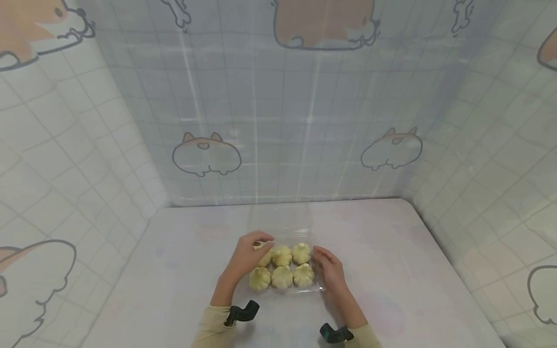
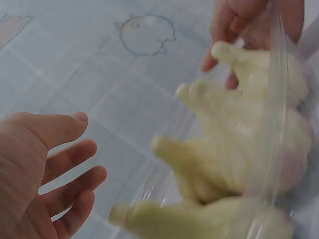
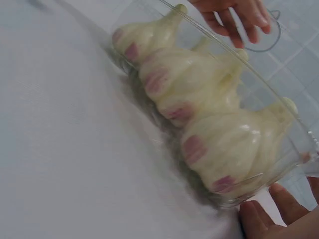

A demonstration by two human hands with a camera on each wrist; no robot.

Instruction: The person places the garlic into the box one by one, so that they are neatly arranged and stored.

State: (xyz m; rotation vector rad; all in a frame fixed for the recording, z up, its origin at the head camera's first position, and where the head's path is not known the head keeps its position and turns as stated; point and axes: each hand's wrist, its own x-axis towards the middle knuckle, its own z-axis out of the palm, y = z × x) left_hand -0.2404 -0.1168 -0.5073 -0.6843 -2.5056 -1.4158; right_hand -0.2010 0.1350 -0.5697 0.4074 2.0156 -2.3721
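Several garlic bulbs, cream with pinkish patches low on their sides, stand in two rows in a clear plastic clamshell box. Its see-through lid lies folded back, away from the person. Over the back left bulb, partly covering it, is the left hand; the left wrist view shows its fingers loosely bent and holding nothing. The right hand is at the box's right side, its relaxed fingers right at the wall. In the right wrist view its fingertips are close to the box's near corner.
The box stands on a pale tabletop. Behind and on both sides rise light walls with a grid pattern and cartoon dog prints. A dark wrist mount sits on the left sleeve, another on the right.
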